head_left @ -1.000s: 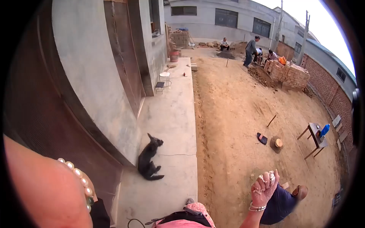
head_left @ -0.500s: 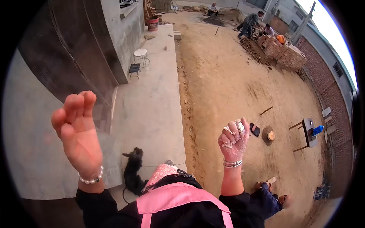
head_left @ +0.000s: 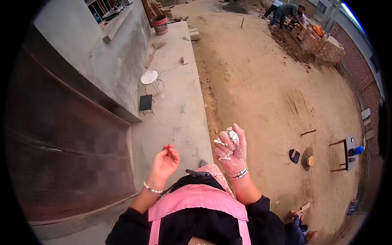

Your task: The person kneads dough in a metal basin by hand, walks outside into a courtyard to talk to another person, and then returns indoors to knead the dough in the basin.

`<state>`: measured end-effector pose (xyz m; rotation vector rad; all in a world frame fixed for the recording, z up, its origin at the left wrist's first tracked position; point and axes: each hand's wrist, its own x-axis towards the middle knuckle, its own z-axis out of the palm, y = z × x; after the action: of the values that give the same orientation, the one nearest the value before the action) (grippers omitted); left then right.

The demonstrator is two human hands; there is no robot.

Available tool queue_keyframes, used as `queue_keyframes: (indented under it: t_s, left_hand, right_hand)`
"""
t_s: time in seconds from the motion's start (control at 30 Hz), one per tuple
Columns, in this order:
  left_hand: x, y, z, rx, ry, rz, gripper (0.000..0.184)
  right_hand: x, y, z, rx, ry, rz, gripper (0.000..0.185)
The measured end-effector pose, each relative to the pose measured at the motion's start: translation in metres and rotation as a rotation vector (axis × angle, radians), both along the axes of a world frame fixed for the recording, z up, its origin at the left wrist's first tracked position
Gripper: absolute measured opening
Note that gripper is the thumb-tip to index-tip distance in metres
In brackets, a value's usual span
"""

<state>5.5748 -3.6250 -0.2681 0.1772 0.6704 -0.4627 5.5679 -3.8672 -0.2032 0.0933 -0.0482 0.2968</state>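
My left hand (head_left: 164, 163) is palm up over the concrete walkway, fingers loosely curled and nothing in it, with a pearl bracelet (head_left: 152, 188) at the wrist. To its right, my right hand (head_left: 232, 152) is closed in a fist, smeared with white paste. A white doughy lump (head_left: 232, 135) shows between its fingers. Silvery bangles (head_left: 238, 174) circle that wrist. Below both hands is the pink apron (head_left: 198, 200) over black sleeves.
A round white stool (head_left: 149, 77) and a small black stool (head_left: 146, 103) stand on the walkway (head_left: 179, 130). Further off are a red bucket (head_left: 159, 25) and people (head_left: 286, 12) beside bricks (head_left: 322, 45). A table (head_left: 350, 153) is at right; another person (head_left: 298, 232) sits lower right.
My left hand has moved right and down, its fingers more curled. My right hand shifted slightly left, still closed. The view has turned, and the black dog has left it.
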Motion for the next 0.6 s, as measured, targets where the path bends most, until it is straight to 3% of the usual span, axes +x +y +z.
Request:
queue_keyframes:
  t_s: [0.17, 0.3, 0.43, 0.6]
  left_hand:
    - [0.149, 0.054, 0.020, -0.061, -0.066, 0.264, 0.015]
    - [0.286, 0.101, -0.032, -0.084, 0.031, 0.374, 0.015]
    - [0.451, 0.112, -0.054, -0.082, 0.045, 0.335, 0.014]
    - [0.672, 0.054, 0.032, -0.142, -0.029, 0.155, 0.010]
  right_hand:
    - [0.194, 0.013, 0.029, -0.045, 0.049, 0.057, 0.051]
    - [0.362, 0.017, 0.024, -0.028, 0.021, 0.035, 0.051]
    - [0.509, 0.015, 0.043, -0.058, 0.020, -0.030, 0.051]
    - [0.672, -0.008, 0.067, -0.090, -0.013, -0.143, 0.050]
